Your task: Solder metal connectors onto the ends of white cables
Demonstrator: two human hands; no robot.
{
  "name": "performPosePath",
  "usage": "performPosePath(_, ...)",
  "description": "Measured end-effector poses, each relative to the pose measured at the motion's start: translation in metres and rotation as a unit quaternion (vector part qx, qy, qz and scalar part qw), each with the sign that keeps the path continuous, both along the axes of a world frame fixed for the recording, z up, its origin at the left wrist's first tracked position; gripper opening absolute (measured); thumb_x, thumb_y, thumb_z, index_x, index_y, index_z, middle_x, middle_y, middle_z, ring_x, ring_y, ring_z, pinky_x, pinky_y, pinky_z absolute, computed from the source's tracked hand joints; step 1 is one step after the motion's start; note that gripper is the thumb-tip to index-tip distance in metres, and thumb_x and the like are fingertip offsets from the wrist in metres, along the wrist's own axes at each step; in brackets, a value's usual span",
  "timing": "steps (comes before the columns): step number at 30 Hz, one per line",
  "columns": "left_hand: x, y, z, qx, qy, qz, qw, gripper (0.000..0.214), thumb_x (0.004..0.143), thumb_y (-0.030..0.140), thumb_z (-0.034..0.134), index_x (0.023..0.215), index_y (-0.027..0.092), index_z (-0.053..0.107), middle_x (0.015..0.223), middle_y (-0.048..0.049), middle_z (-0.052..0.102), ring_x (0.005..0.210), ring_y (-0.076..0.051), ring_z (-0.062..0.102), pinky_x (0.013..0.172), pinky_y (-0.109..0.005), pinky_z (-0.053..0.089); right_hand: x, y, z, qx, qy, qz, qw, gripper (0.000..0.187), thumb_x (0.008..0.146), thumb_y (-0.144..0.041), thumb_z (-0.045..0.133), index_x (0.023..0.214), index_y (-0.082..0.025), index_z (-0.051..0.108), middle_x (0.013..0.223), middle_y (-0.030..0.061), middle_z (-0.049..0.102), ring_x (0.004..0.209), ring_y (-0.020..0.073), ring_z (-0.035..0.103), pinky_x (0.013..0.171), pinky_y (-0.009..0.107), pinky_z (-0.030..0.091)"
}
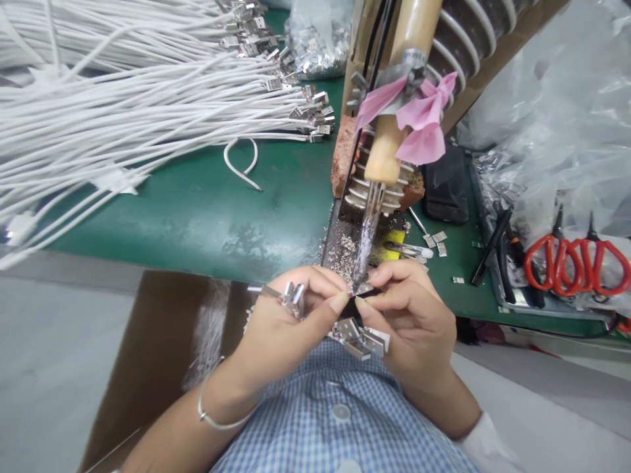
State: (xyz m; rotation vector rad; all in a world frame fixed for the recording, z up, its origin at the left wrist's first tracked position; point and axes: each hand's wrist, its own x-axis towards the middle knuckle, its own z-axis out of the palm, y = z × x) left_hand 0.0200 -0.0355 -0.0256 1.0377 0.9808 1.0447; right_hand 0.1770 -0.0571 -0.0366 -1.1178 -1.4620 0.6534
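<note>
Head: two hands (pixel 290 322) (pixel 417 322), one iron (pixel 382 164)

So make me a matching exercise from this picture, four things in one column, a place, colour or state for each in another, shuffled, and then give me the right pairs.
Things
1. Soldering iron
2. Bracelet
3. Phone
4. Scissors

Place, colour or state
A. Red handles, at the right of the picture
B. Pink cloth tied on it
C. Black, lying on the green table
D. Around the left wrist

Right pairs: 1-B, 2-D, 3-C, 4-A
</note>
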Motion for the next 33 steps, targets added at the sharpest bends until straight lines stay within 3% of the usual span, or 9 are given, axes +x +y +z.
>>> performPosePath(13,-0.001,-0.002,0.000,0.002,0.030,0.003,1.000,0.016,0.082,0.009,0.071,0.070,0.020,0.070,0.083,-0.0008,0.070,0.072,-0.011,0.066,0.060,-0.016,0.054,0.001,-0.003,-0.002,-0.005,-0.010,0.012,1.000,0.018,0.080,-0.005,0.067,0.084,-0.022,0.065,0.096,0.0024,0.062,0.086,0.0165,0.063,0.072,0.032,0.056)
performPosePath(21,-0.006,-0.005,-0.010,0.040,0.032,-0.031,0.998,0.013,0.084,0.012,0.069,0.073,0.019,0.069,0.085,-0.0029,0.071,0.065,-0.011,0.063,0.054,-0.018,0.050,0.004,-0.012,-0.004,-0.010,-0.033,0.018,0.999,0.015,0.083,-0.008,0.064,0.087,-0.023,0.063,0.098,0.0042,0.064,0.088,0.0193,0.065,0.073,0.036,0.058)
performPosePath(25,-0.007,-0.010,-0.007,0.028,0.031,-0.040,0.998,0.014,0.084,0.009,0.068,0.075,0.019,0.069,0.086,-0.0009,0.070,0.071,-0.010,0.064,0.060,-0.017,0.051,0.012,-0.015,-0.007,0.021,-0.050,-0.030,0.998,0.015,0.086,-0.011,0.063,0.094,-0.025,0.064,0.093,0.0040,0.067,0.086,0.0206,0.067,0.073,0.038,0.059)
performPosePath(28,-0.008,-0.012,-0.006,0.027,0.030,-0.046,0.998,0.015,0.084,0.008,0.068,0.076,0.020,0.069,0.087,0.0001,0.070,0.070,-0.009,0.063,0.060,-0.016,0.049,0.016,-0.016,-0.008,0.048,-0.061,-0.051,0.996,0.018,0.087,-0.010,0.063,0.098,-0.025,0.065,0.082,0.0016,0.068,0.074,0.0184,0.066,0.063,0.033,0.057)
performPosePath(33,-0.007,-0.010,-0.009,0.039,0.031,-0.055,0.997,0.014,0.085,0.009,0.068,0.076,0.020,0.069,0.087,-0.0009,0.070,0.073,-0.012,0.064,0.062,-0.020,0.051,0.012,-0.016,-0.008,0.042,-0.084,0.012,0.995,0.019,0.087,-0.008,0.060,0.099,-0.023,0.062,0.067,-0.0032,0.060,0.057,0.0138,0.057,0.051,0.027,0.047)
